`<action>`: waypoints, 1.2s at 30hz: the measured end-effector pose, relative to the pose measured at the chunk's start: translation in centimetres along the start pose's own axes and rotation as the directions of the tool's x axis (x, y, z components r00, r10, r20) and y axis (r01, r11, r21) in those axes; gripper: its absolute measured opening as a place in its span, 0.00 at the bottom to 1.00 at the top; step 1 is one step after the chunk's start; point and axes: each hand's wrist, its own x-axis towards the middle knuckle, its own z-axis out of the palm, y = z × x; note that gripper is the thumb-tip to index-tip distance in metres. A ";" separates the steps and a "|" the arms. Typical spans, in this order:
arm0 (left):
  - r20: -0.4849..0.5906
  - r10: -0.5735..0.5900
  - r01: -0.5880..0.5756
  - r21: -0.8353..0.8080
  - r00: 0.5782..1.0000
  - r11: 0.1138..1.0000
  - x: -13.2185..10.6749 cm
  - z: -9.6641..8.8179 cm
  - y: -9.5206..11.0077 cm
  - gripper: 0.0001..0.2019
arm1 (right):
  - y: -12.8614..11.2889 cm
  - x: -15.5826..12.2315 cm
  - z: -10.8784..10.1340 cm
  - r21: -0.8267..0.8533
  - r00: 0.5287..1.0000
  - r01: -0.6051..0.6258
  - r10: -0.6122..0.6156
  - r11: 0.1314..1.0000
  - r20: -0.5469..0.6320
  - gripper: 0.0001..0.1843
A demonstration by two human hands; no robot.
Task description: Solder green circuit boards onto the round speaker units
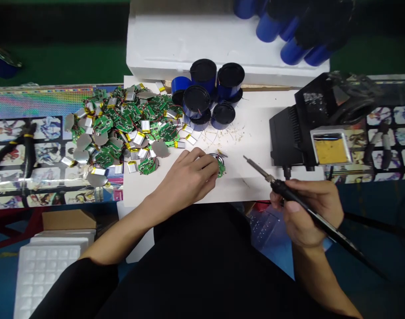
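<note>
My left hand (189, 175) rests on the white work sheet (252, 133), its fingers curled over a small green circuit board (220, 167) with thin wires. My right hand (305, 210) grips a black soldering iron (282, 186) like a pen. Its metal tip points up and left, a short way to the right of the board and apart from it. A big heap of green circuit boards with silver batteries (122, 128) lies to the left of my left hand.
Several dark blue round housings (205, 95) stand at the back of the sheet before a white foam block (189, 44). A black soldering station with a yellow sponge (328, 150) sits at the right. Black pliers (19, 150) lie far left, a white foam tray (46, 266) near left.
</note>
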 end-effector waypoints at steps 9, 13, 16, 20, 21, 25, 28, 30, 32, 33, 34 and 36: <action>0.012 0.010 -0.010 0.028 1.000 1.000 0.0 -0.1 0.1 0.09 | -0.6 0.3 0.4 -0.309 0.942 0.251 -0.159 0.917 0.295 0.08; 0.006 0.016 -0.016 0.025 1.000 1.000 0.0 -0.1 0.0 0.09 | -0.3 0.5 0.7 -0.278 0.936 0.260 -0.171 0.925 0.309 0.09; 0.003 0.016 -0.016 0.026 1.000 1.000 -0.1 0.0 -0.1 0.10 | -0.2 0.4 0.6 -0.280 0.932 0.267 -0.173 0.922 0.319 0.10; 0.005 0.015 -0.015 0.020 1.000 1.000 -0.1 0.1 -0.1 0.09 | -0.2 0.4 0.6 -0.278 0.926 0.268 -0.168 0.922 0.337 0.11; 0.005 0.017 -0.017 0.020 1.000 1.000 -0.1 0.1 -0.1 0.09 | -0.2 0.4 0.6 -0.272 0.925 0.274 -0.175 0.923 0.339 0.12; 0.009 0.018 -0.018 0.027 1.000 0.999 -0.1 0.0 -0.1 0.10 | 0.2 0.3 0.5 -0.228 0.910 0.303 -0.210 0.925 0.358 0.16; 0.010 0.016 -0.017 0.030 1.000 0.999 -0.1 0.0 0.0 0.10 | 0.5 0.4 0.3 -0.200 0.895 0.311 -0.216 0.929 0.391 0.18; 0.008 0.016 -0.017 0.031 1.000 0.999 -0.1 0.0 0.0 0.10 | 0.6 0.6 0.2 -0.189 0.887 0.305 -0.206 0.933 0.413 0.18; 0.006 0.015 -0.015 0.032 1.000 0.999 -0.1 0.0 0.0 0.10 | 0.4 0.8 0.2 -0.183 0.884 0.293 -0.193 0.938 0.425 0.18; 0.005 0.013 -0.013 0.033 1.000 0.999 -0.1 0.0 0.0 0.10 | 0.2 1.0 0.3 -0.182 0.885 0.286 -0.187 0.941 0.425 0.17; 0.006 0.012 -0.013 0.034 1.000 0.999 -0.1 0.0 0.0 0.10 | 0.1 1.1 0.3 -0.186 0.888 0.278 -0.178 0.942 0.425 0.16; 0.010 0.014 -0.014 0.037 1.000 0.999 -0.1 0.0 0.0 0.10 | -0.3 1.2 0.4 -0.206 0.897 0.265 -0.162 0.942 0.412 0.14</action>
